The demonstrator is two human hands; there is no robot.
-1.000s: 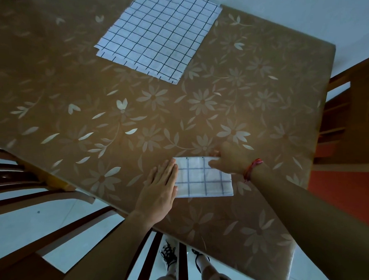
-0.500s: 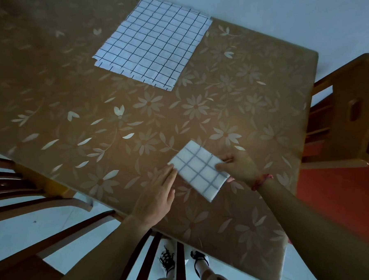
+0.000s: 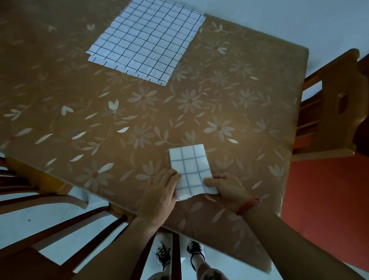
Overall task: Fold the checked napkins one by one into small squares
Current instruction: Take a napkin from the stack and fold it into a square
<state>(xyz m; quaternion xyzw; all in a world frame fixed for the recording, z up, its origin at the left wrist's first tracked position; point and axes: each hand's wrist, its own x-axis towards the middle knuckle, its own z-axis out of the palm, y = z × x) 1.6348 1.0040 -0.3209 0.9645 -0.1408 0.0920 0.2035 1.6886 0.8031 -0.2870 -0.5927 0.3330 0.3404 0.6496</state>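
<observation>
Clamping fingers on near corners of one folded napkin [image 3: 190, 167], left hand [image 3: 161, 196] and right hand [image 3: 226, 190] hold it, long axis pointing away; one flat napkin pile [image 3: 146, 41] lies beyond.

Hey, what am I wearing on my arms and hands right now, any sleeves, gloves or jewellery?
No sleeves show: the left forearm and right forearm are bare up to the picture's edge. The left hand and right hand have no gloves, and no rings or watch can be seen. The only thing worn is a thin red string bracelet around the right wrist.
</observation>
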